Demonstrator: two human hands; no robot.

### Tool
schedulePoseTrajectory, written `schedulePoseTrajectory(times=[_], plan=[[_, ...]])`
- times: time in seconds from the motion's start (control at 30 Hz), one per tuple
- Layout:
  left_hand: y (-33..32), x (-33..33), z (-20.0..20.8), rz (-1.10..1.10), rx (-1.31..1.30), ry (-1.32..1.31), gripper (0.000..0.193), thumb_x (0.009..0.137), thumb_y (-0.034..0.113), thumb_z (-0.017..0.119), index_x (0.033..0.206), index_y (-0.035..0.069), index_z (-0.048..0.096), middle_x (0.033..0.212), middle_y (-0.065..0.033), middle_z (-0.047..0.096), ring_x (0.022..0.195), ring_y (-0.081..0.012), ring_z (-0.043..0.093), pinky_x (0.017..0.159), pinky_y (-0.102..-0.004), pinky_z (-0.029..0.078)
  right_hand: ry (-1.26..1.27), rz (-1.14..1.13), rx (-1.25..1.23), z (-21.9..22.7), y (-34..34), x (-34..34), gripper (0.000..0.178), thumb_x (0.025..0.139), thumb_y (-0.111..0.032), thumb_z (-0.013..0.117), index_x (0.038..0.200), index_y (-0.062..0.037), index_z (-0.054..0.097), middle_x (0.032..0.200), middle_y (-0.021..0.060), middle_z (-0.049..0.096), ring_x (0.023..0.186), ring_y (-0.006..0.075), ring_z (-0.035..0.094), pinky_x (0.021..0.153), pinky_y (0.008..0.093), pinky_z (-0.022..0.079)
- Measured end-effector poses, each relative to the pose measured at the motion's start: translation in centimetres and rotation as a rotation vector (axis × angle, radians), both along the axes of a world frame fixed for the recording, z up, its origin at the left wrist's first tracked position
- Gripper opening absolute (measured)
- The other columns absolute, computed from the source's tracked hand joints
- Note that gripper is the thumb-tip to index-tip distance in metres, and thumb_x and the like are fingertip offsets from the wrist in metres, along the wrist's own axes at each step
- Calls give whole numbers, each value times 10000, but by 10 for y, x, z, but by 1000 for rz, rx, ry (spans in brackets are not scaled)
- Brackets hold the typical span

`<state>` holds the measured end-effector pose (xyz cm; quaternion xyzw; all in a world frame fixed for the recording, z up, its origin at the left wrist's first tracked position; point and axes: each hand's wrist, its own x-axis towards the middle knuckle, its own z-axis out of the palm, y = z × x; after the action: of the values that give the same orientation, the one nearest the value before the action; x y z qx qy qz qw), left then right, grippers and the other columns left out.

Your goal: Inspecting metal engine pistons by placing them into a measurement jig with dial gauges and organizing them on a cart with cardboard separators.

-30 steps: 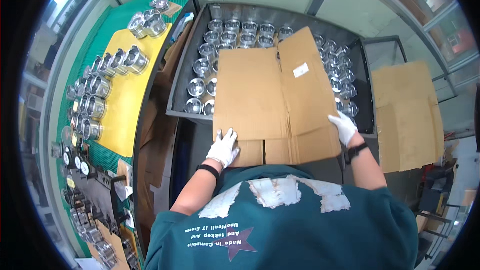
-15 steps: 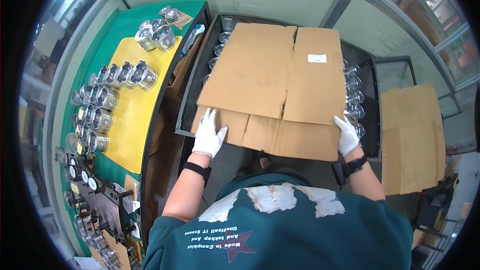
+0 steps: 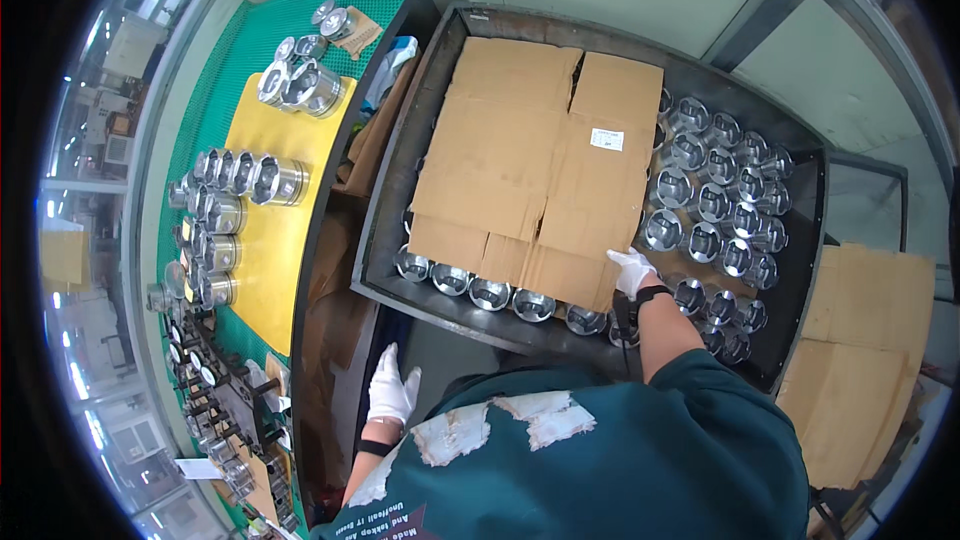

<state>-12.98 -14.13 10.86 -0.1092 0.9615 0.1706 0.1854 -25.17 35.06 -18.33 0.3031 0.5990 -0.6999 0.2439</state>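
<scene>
Under the cardboard sheet (image 3: 535,175), most pistons (image 3: 712,205) hide.

Changes since the earlier views:

- Flattened cardboard sheet (image 3: 540,175) — a second ago gripped at its near edge by both hands and raised toward the person; now lying flat on the shiny metal pistons (image 3: 715,205) in the dark tray (image 3: 800,270), shifted toward the tray's left side.
- Pistons — those on the tray's right side and a row along the near edge, mostly covered half a second ago, now show.
- Left hand (image 3: 392,390) — white-gloved, off the cardboard; now low beside the body, outside the tray, fingers loosely spread, holding nothing.
- Right hand (image 3: 632,270) — remains at the sheet's near right corner, which has moved left and away.
</scene>
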Motion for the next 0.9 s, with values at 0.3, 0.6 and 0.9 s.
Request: schedulePoseTrajectory(times=[0.3,0.6,0.9], plan=[[45,-19,-17,-13,-63,-290,683,838,281,691,1415,32,423,1333,-242,548,1174,-406,571,1000,-443,469,68,83,-91,-15,-29,-19,579,745,-167,815,1268,-49,597,1174,177,666,1099,320,636,955,366,503],[76,-54,-14,-54,-2,-244,655,855,266,681,1409,30,424,1324,-230,560,1147,-405,588,975,-437,482,368,790,1258,168,-85,-115,1010,725,-470,774,1533,-173,246,1580,178,218,1426,511,182,1103,701,185],[80,-40,-13,78,-21,-320,666,848,264,691,1417,39,430,1304,-253,568,1162,-415,574,983,-448,478,100,1440,1001,155,-125,-202,1082,713,-432,837,1531,-464,130,1643,-15,-78,1451,517,21,1030,815,199]])
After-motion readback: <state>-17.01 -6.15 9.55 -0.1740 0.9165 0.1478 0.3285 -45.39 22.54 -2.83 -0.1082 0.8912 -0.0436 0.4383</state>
